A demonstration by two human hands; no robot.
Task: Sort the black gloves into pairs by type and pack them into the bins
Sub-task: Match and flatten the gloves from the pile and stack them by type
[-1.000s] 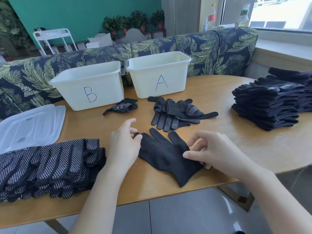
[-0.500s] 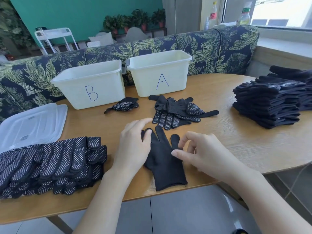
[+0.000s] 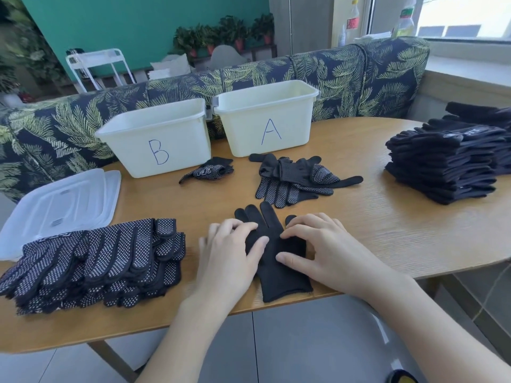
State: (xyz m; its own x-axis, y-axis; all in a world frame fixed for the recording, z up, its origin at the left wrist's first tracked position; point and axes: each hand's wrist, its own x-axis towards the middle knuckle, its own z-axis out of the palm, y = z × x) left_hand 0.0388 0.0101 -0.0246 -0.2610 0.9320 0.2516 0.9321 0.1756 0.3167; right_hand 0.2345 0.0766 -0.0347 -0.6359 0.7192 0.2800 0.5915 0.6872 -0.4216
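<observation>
A plain black glove (image 3: 279,275) lies flat at the table's front edge, fingers pointing away from me. My left hand (image 3: 232,252) presses on its left side with straight fingers. My right hand (image 3: 320,250) presses on its right side, fingertips on the cloth. Behind it lies a loose heap of dotted gloves (image 3: 293,182). A rolled dotted pair (image 3: 207,171) sits in front of bin B (image 3: 157,136). Bin A (image 3: 265,117) stands to the right of it. A pile of dotted gloves (image 3: 96,261) lies at the left and a stack of plain gloves (image 3: 448,161) at the right.
Clear plastic lids (image 3: 60,205) lie at the far left of the wooden table (image 3: 373,225). A leaf-patterned sofa back (image 3: 359,76) runs behind the bins. The table's front edge is just under the glove's cuff.
The plain glove has been turned from slanted to straight, fingers pointing away. Both hands have come down flat onto it, where they earlier pinched its edges.
</observation>
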